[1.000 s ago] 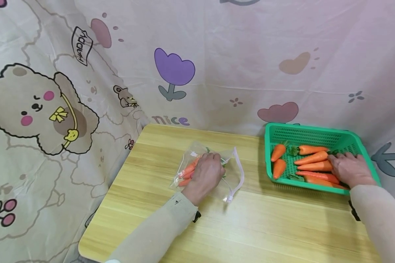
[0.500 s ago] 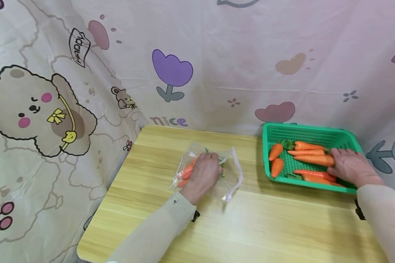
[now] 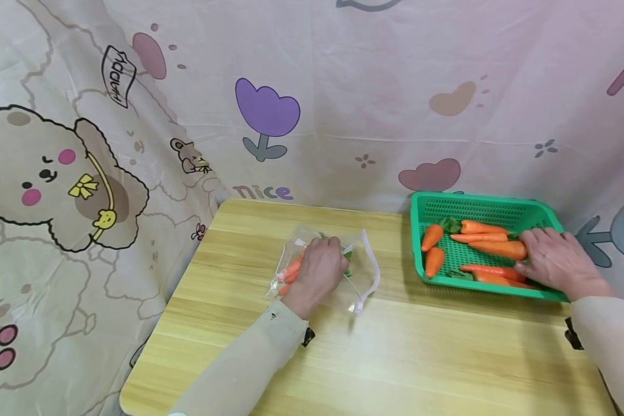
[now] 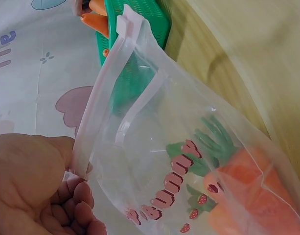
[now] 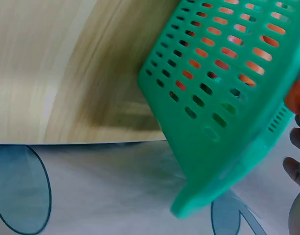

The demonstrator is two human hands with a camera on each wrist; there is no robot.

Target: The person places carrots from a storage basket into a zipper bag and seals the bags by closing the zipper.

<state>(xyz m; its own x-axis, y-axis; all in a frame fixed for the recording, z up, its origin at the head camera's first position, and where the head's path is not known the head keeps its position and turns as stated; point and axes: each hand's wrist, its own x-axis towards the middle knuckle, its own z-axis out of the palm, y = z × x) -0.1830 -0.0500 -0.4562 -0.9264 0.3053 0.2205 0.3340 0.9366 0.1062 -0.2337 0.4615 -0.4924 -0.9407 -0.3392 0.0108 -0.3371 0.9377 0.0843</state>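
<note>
Pointing at the basket's left edge (image 3: 416,240), a carrot (image 3: 499,249) is gripped by the right hand (image 3: 557,261), the left hand (image 4: 39,183) pinching a bag (image 4: 152,159).

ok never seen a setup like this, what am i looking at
There's no machine: the left grip and right grip are bare human hands. The wide picture is from a head camera; the closer two are from wrist cameras. On the light wood-grain table sit a slotted green plastic basket of tapered orange carrots and a clear plastic zip bag with more carrots inside. The left grip pinches the bag's edge; the right grip, at the basket, seems to hold one carrot.
</note>
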